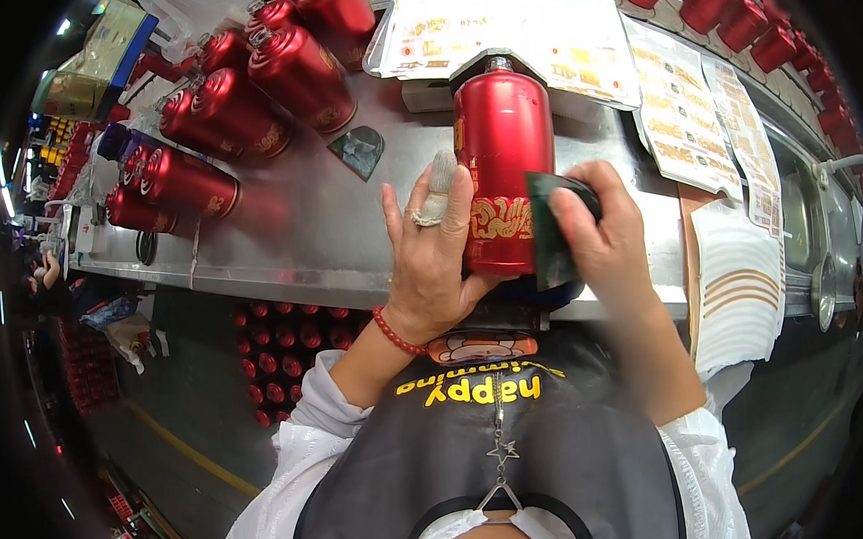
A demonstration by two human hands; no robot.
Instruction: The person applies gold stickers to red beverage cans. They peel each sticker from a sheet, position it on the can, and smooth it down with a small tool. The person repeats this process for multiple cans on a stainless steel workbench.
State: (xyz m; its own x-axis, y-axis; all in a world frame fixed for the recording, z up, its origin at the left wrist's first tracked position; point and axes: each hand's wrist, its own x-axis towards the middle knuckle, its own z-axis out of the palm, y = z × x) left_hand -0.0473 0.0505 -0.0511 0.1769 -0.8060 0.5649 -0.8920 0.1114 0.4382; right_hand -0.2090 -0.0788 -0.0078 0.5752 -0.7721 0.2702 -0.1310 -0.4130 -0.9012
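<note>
Two hands work about one red bottle. The right hand point(608, 231) has its fingers closed, thumb against the curled others, on one dark green scraper point(550, 240); its blade stands over the bottle's right side, beside the gold band. The left hand point(427, 260) lies with fingers extended and parted, index along the bottle's left side, thumb by its near end. One finger wears a knitted cover point(439, 180) (pale, rucked at its lower edge). The bottle point(506, 141) thus lies between the two hands, neck pointing away, at one dark holder point(464, 72). The right part of the band is hidden by the blade; whether the blade touches the bottle cannot be told. The right forearm is blurred.

On the left wrist is one beaded bracelet point(397, 335). Beyond the left fingers, one second scraper point(358, 151) lies flat on the table point(329, 240). Farther left stand at least eight other bottles point(300, 78), overlapping, some cut off above. Ahead and right lie at least three gold-printed sheets point(680, 114), the nearer pale in glare, and one pile of arc-marked paper point(741, 299). Below the table, red tops point(285, 336) fill rows, partly concealed by its edge.
</note>
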